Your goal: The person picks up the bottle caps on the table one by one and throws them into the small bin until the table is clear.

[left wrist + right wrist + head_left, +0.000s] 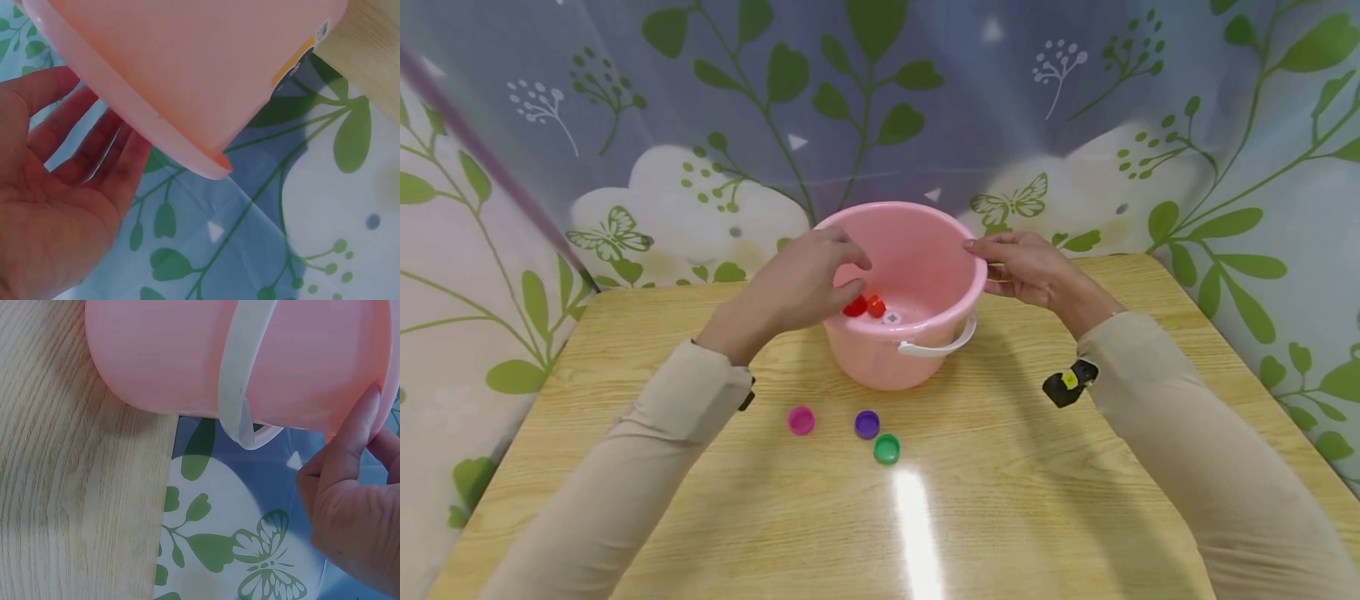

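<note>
A pink bucket (880, 358) stands upright on the table, its white handle (936, 348) hanging down at the front. Over the left of its mouth is my left hand (808, 279), fingers loosely bent. In the left wrist view the fingertips go behind the rim (125, 103), and nothing shows in that hand. My right hand (1030, 271) pinches the right side of the rim between thumb and fingers. Inside the bucket lie a red round piece (854, 307), a smaller orange-red piece (876, 307) and a white round piece (891, 318) with a cross mark.
In front of the bucket, a pink cap (801, 421), a purple cap (867, 425) and a green cap (887, 450) lie on the wooden table (1015, 500). A leaf-patterned cloth (925, 125) hangs close behind the bucket. Light glares off the table front.
</note>
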`<state>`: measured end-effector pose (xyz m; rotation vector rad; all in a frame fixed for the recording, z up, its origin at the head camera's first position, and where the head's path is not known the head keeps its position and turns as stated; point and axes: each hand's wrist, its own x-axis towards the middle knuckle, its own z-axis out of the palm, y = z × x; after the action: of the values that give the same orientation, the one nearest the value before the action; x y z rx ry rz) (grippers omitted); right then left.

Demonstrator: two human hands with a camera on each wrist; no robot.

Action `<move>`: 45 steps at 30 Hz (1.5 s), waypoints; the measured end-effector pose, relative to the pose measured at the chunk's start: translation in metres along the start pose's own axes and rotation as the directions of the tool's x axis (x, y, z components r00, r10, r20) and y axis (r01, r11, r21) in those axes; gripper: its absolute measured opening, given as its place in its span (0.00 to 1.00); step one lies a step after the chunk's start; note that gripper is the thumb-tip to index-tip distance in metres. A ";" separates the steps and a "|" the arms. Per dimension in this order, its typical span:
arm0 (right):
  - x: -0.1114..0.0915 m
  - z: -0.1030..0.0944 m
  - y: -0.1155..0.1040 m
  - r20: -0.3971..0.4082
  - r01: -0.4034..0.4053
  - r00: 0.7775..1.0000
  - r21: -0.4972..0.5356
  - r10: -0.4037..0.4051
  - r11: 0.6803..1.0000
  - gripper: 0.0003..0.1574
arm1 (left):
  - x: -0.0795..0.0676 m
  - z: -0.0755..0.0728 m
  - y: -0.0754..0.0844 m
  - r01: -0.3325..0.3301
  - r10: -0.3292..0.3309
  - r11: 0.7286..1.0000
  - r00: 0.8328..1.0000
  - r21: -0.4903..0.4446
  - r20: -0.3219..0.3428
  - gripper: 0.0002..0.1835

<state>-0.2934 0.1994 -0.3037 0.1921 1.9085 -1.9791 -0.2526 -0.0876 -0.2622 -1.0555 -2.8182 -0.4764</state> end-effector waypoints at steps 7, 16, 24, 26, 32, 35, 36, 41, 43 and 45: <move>0.000 0.001 0.000 -0.004 0.002 1.000 0.002 -0.002 1.000 0.20 | -0.014 0.006 -0.011 0.110 -0.112 0.994 0.974 -0.025 -0.196 0.13; 0.001 0.001 0.001 0.005 0.001 1.000 -0.001 -0.001 1.000 0.26 | -0.051 0.034 -0.045 0.120 -0.187 0.981 0.814 -0.155 -0.550 0.11; 0.001 0.002 0.001 0.013 0.001 1.000 -0.007 0.000 1.000 0.29 | -0.090 0.071 -0.063 0.356 -0.383 0.914 0.916 -0.193 -0.121 0.20; 0.000 0.002 0.001 0.011 0.002 1.000 -0.006 -0.002 1.000 0.28 | -0.097 0.082 -0.064 0.376 -0.384 0.910 0.923 -0.174 -0.016 0.24; 0.001 0.002 0.002 0.009 0.004 1.000 -0.008 -0.004 1.000 0.27 | -0.108 0.104 -0.062 0.405 -0.383 0.904 0.910 -0.137 0.161 0.28; 0.001 0.002 0.003 0.009 0.003 1.000 -0.009 -0.003 1.000 0.27 | -0.111 0.110 -0.058 0.404 -0.378 0.908 0.902 -0.106 0.208 0.28; 0.000 0.002 0.003 0.010 0.003 1.000 -0.005 -0.003 1.000 0.27 | -0.111 0.112 -0.056 0.396 -0.370 0.914 0.904 -0.092 0.216 0.28; 0.000 0.002 0.003 0.009 0.007 1.000 0.012 -0.007 1.000 0.27 | -0.112 0.116 -0.050 0.344 -0.327 0.938 0.912 -0.030 0.246 0.20; 0.000 0.001 0.002 0.009 0.006 1.000 0.016 -0.007 1.000 0.27 | -0.113 0.117 -0.048 0.324 -0.310 0.946 0.918 -0.016 0.249 0.15; 0.000 0.002 0.002 0.009 0.003 1.000 0.023 -0.003 1.000 0.26 | -0.114 0.118 -0.048 0.302 -0.291 0.953 0.925 -0.008 0.244 0.12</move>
<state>-0.2918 0.1978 -0.3057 0.1859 1.8825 -2.0010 -0.1956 -0.1545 -0.4084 -0.7364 -3.2196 -0.4679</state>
